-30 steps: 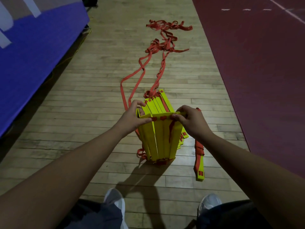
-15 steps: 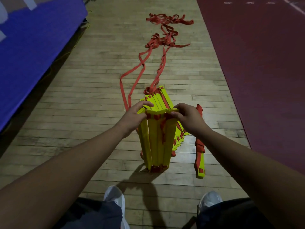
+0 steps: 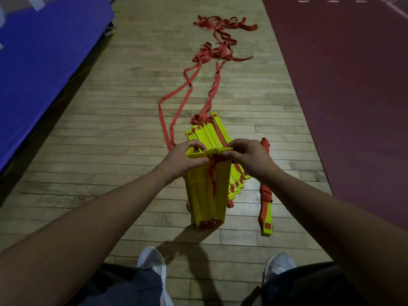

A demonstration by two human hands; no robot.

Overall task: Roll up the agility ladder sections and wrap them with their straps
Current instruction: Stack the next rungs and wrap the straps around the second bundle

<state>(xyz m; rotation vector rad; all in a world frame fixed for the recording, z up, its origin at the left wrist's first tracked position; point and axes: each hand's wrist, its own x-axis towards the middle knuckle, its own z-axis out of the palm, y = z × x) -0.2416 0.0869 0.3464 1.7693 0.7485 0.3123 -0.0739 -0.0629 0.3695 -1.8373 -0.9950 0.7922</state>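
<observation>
Yellow rung bundle: stood on end on wooden floor | left hand, right hand: grips closed on top rungs | red straps: trailed away, tangled | spare rung: lay beside.

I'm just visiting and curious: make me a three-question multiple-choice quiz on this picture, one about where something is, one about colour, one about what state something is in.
1. Where does the single strap-wrapped rung lie?
A. right of the bundle
B. on the blue mat
C. behind the shoes

2. What colour are the straps?
A. blue
B. red-orange
C. white

3. How is the rung bundle held?
A. lying untouched
B. one hand only
C. upright, both hands on top

Answers: 1 A, it lies on the wooden floor to the bundle's right. 2 B, red-orange against yellow rungs. 3 C, left hand and right hand grip its top.
</observation>
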